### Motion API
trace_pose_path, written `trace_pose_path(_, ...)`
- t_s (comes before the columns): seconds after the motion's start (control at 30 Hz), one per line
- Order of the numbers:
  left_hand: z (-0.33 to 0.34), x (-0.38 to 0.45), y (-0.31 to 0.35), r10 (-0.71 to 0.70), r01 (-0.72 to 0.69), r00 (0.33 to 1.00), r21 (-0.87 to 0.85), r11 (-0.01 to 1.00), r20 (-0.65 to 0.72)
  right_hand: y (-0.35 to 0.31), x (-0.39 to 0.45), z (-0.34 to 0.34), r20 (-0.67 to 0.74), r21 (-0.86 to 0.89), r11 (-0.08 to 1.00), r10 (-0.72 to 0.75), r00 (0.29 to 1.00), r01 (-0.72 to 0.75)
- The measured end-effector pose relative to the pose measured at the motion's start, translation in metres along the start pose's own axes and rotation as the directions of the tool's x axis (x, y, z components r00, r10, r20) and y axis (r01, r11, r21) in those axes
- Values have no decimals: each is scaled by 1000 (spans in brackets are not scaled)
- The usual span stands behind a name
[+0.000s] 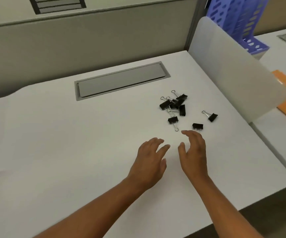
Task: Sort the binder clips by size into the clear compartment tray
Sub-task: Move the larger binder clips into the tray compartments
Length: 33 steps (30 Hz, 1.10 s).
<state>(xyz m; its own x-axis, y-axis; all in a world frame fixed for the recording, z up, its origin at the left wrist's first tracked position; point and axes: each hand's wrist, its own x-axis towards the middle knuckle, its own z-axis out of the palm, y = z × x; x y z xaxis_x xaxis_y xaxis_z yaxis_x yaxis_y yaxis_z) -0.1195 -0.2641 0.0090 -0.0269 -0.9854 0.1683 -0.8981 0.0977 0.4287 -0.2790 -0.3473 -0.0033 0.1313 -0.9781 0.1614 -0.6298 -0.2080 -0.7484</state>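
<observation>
— Pale grey partitions are closing in the white counter (70,143) on two sides, with a grey cable hatch (121,79) lying flush near the back. Where are the binder clips?

— They are lying right of centre: a tangled heap (174,103) of black clips, and three lying apart from it: one with its wire handle pointing toward the person (173,120), one small one (197,126) nearest the fingers, one further right (212,116). No clear compartment tray is showing anywhere in view.

— And the hands?

— Both are hovering just short of the clips, holding nothing. The left hand (151,158) is lying loosely spread, and the right hand (194,152) is reaching with gently curved fingers, thumb apart, close to the small clip.

— How are these likely handling?

— They are probably light and rigid, springy steel with hard edges, nothing fragile. The wire handles are looking interlocked in the heap, so lifting one may be dragging neighbours along. I'd be pinching a loose clip across its black body, or by a raised handle loop, and leaving the heap for later.
</observation>
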Motion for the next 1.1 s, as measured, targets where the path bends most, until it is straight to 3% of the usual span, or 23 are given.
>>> trace_pose_path(0.13,16,40,27,-36,43,996,-94,995,76,43,47,-2,24,-311,950,-7,1000,14)
trace_pose_path(0.23,22,65,42,-155,186,979,-271,944,133,59,65,4,87,-397,918,18,996,18)
trace_pose_path(0.33,27,84,50,-279,320,947,-434,842,158,64,68,5,79,-249,965,-66,995,84)
trace_pose_path(0.43,31,93,50,-401,431,898,-536,726,179,61,64,0,37,-100,994,-33,999,36)
trace_pose_path(0.5,32,95,52,-473,522,838,-649,553,271,50,55,-6,12,47,999,26,1000,-26)
trace_pose_path(0.57,31,97,53,-487,600,753,-766,230,444,28,41,-15,36,212,975,63,997,-69)
trace_pose_path(0.63,28,97,51,-429,613,698,-788,-57,574,5,26,-22,175,305,943,79,981,-131)
trace_pose_path(0.67,26,96,50,-412,608,693,-787,-107,592,-3,20,-24,254,309,940,64,965,-143)
trace_pose_path(0.73,23,91,43,-445,611,667,-780,-132,598,-7,14,-25,349,265,959,6,937,-104)
trace_pose_path(0.8,21,87,35,-524,632,596,-758,-159,608,-3,18,-28,356,208,977,-39,934,-38)
trace_pose_path(0.93,12,76,24,-586,649,485,-716,-257,650,21,62,-34,149,118,992,-66,987,49)
trace_pose_path(1.0,7,69,21,-572,638,480,-712,-293,665,44,99,-32,24,-32,998,-55,998,55)
trace_pose_path(1.1,-1,58,20,-524,613,512,-717,-332,681,85,139,-23,45,-359,932,-43,998,56)
